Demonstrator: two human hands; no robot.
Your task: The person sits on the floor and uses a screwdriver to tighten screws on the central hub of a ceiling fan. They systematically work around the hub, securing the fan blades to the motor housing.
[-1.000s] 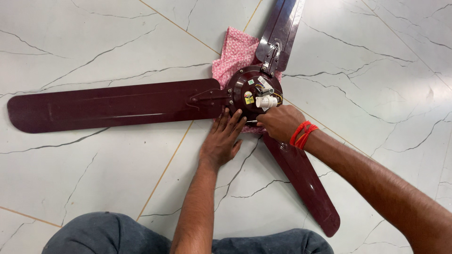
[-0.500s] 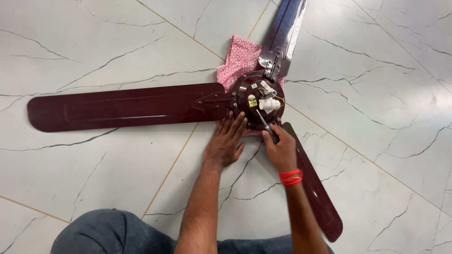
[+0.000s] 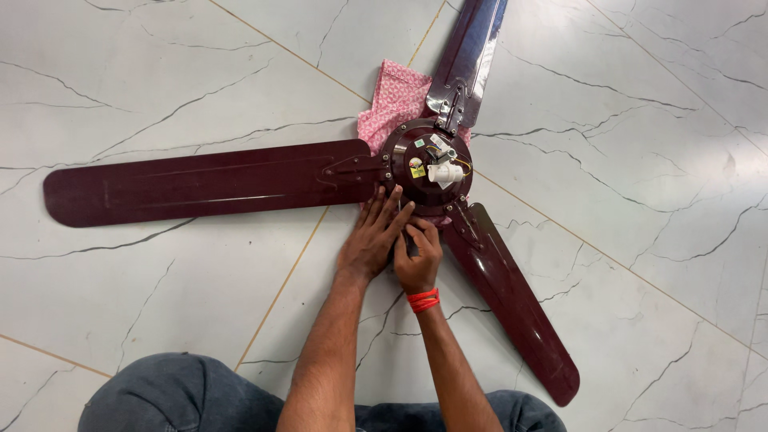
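The right hand [image 3: 418,260] has drawn back from the motor hub [image 3: 426,166] to its 6 o'clock edge, fingers curled together. The left hand [image 3: 374,238] rests beside it, fingers straight and close. The maroon ceiling fan [image 3: 208,180] lies on the marble floor [image 3: 160,80], with a pink cloth [image 3: 392,100] under the hub at 11 o'clock.

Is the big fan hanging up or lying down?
Lying down. The maroon fan rests flat on the marble floor, blades spread, pink cloth under it.
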